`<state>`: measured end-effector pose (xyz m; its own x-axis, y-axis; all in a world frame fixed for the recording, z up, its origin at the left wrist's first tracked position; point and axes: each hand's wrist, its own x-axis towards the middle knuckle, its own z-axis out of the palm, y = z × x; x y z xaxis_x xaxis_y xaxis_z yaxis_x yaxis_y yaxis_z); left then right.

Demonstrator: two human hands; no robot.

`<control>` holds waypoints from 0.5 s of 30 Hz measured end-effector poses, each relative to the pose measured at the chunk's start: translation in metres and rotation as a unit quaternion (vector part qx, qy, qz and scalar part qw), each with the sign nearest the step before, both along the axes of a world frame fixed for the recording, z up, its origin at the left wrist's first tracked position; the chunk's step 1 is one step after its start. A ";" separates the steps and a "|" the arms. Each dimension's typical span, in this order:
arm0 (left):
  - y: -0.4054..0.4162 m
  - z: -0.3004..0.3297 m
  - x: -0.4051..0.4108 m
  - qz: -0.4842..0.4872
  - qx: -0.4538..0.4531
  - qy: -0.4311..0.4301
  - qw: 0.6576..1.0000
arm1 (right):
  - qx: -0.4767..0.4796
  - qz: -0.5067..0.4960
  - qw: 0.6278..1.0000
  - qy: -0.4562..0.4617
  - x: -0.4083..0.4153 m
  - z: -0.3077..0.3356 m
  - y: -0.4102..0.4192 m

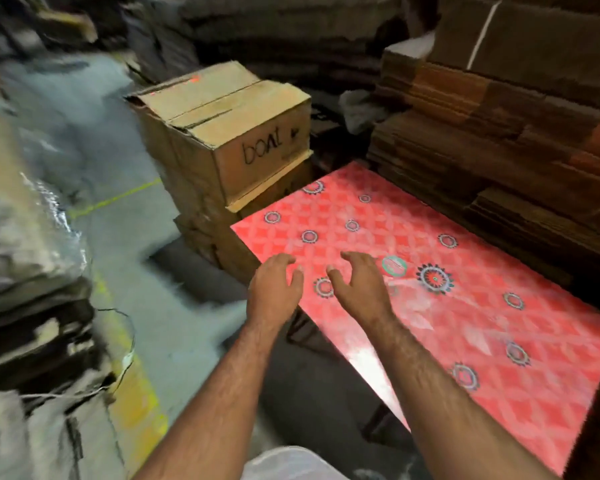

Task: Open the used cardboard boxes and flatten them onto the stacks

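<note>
Writing: we are reading "boAt" in black marker on the side of the closed cardboard box [222,133], which is sitting on top of other boxes, left of the red sheet [430,289].
Left hand [274,289]: we are seeing it reaching forward at the sheet's near-left edge, fingers loosely curled and apart, holding nothing.
Right hand [357,285]: we are seeing it hovering just beside the left one over the sheet, fingers spread, empty.
Flattened stacks [492,150]: they are rising right of the box, behind the sheet.
</note>
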<state>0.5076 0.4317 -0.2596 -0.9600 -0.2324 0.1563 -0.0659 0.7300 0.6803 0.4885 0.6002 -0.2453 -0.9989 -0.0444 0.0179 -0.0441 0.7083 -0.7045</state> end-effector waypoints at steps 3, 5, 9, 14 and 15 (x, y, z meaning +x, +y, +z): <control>-0.059 -0.004 -0.001 0.073 0.012 0.001 0.997 | 0.006 0.069 0.998 -0.008 -0.023 0.000 -0.064; -0.092 -0.008 -0.004 0.106 0.013 0.001 0.994 | 0.019 0.103 0.994 -0.012 -0.038 -0.005 -0.098; -0.148 -0.018 -0.026 0.153 0.005 -0.026 0.988 | 0.026 0.137 0.990 -0.017 -0.073 -0.019 -0.155; -0.199 -0.029 -0.096 0.159 -0.007 -0.050 0.986 | 0.036 0.130 0.991 -0.002 -0.143 -0.032 -0.210; -0.209 -0.029 -0.114 0.152 -0.013 -0.053 0.987 | 0.035 0.120 0.992 0.002 -0.162 -0.034 -0.220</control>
<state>0.3939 0.2224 -0.2885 -0.8581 -0.5090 0.0676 -0.3545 0.6824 0.6393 0.3261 0.3806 -0.2788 -0.9592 -0.2824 0.0111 -0.2208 0.7244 -0.6531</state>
